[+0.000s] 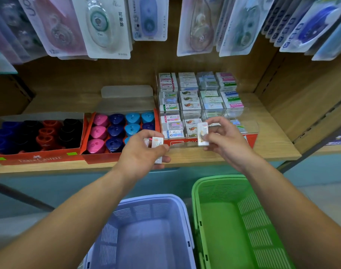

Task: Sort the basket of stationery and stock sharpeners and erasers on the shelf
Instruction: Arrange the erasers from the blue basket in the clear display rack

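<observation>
Far out to the left of the fingers sits a red Faber-Castell box [37,159], its blue, black and red sharpeners [47,133] packed wall to wall, its front flush with the shelf's front edge [49,168]. Next along, a second red box [100,157] butts against the first, holding pink, navy and light-blue sharpeners [115,131]; its right corner is hidden behind the left hand [144,152]. That hand's fingers are curled round a small stack of wrapped erasers [158,145], thumb on top, held just over the shelf's lip. A narrow gap separates it from the right hand [226,140], which pinches a single eraser [202,133] upright between thumb and fingertips, right at the front wall of the clear eraser tray [252,126]. Beyond those fingertips the tray's columns are filled with rows of packaged erasers [189,102]. To the right of the right fingers there is bare wood [274,144] out to the shelf's side panel, and more bare wood behind the sharpener boxes. Above both hands hang carded correction tapes [99,26], their lower edges well clear of the knuckles. Below the wrists, a purple basket [152,198] and, to its right, a green basket [218,179] stand side by side, rims nearly touching.
</observation>
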Demonstrator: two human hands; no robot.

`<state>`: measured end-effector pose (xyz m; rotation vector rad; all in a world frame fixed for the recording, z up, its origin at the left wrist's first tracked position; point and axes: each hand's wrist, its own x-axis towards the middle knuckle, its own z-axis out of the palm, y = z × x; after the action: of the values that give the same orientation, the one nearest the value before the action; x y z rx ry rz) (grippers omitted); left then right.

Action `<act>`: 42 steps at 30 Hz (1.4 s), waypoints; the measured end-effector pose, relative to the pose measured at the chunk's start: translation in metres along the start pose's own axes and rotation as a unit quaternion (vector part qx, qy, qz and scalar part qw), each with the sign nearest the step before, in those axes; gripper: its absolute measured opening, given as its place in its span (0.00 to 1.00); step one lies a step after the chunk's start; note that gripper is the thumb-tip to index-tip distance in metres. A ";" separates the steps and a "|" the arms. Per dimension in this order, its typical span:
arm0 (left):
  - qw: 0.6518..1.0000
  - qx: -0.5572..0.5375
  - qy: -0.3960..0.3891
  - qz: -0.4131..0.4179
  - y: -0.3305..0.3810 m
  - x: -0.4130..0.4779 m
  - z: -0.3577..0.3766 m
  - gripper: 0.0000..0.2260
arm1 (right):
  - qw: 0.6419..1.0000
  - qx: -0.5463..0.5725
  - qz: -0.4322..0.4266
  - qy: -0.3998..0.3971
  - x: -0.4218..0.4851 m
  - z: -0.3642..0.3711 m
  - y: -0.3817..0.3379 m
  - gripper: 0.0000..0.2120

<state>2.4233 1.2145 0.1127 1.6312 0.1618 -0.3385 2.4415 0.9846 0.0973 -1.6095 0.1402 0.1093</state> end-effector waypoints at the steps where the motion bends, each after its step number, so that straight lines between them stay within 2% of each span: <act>1: 1.000 0.002 -0.002 -0.001 0.000 0.001 0.001 0.12 | 1.000 -0.021 -0.008 0.019 0.005 -0.002 0.000 0.16; 6: 1.000 0.011 -0.007 -0.005 -0.003 0.006 0.006 0.11 | 0.991 -0.089 -0.039 0.092 0.025 -0.009 -0.005 0.11; 10: 1.000 -0.008 -0.011 -0.012 -0.004 0.008 0.008 0.13 | 0.963 -0.211 -0.080 0.149 0.034 -0.007 -0.001 0.11; 15: 0.999 -0.029 -0.028 -0.012 -0.003 0.007 0.006 0.17 | 0.936 -0.312 -0.113 0.118 0.033 -0.001 0.013 0.12; 19: 0.998 -0.044 -0.043 -0.008 -0.003 0.005 0.004 0.19 | 0.901 -0.375 -0.170 0.140 0.031 0.000 0.019 0.07; 24: 0.998 -0.047 -0.050 0.000 -0.002 0.001 0.001 0.20 | 0.873 -0.442 -0.144 0.147 0.028 -0.005 0.021 0.11; 26: 0.998 -0.045 -0.043 -0.001 -0.001 0.000 0.001 0.21 | 0.877 -0.426 -0.158 0.155 0.021 0.000 0.017 0.10; 28: 0.999 -0.039 -0.037 0.002 0.000 0.000 0.000 0.21 | 0.900 -0.369 -0.179 0.148 0.009 0.011 0.012 0.07; 31: 0.999 -0.029 -0.034 0.013 -0.002 0.001 0.000 0.20 | 0.969 -0.201 -0.137 0.036 -0.009 0.035 0.000 0.06; 33: 0.999 -0.009 -0.039 0.024 -0.003 0.001 -0.001 0.19 | 0.984 -0.135 -0.104 -0.040 -0.015 0.047 -0.004 0.08; 35: 0.998 0.008 -0.047 0.029 -0.003 0.000 -0.001 0.19 | 0.985 -0.124 -0.104 -0.066 -0.015 0.051 -0.003 0.08; 38: 0.999 0.020 -0.042 0.026 -0.002 0.000 0.000 0.17 | 0.991 -0.087 -0.087 -0.045 -0.015 0.043 0.001 0.08; 40: 0.991 0.117 -0.022 0.059 -0.003 0.002 -0.003 0.14 | 0.993 -0.089 -0.078 -0.013 -0.015 0.031 0.004 0.07; 42: 0.969 0.226 -0.009 0.095 -0.005 0.002 -0.004 0.11 | 0.992 -0.099 -0.075 0.035 -0.011 0.016 0.005 0.07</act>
<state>2.4245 1.2190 0.1079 2.0757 -0.0947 -0.2540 2.4299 1.0009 0.0933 -1.8164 0.0638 -0.0507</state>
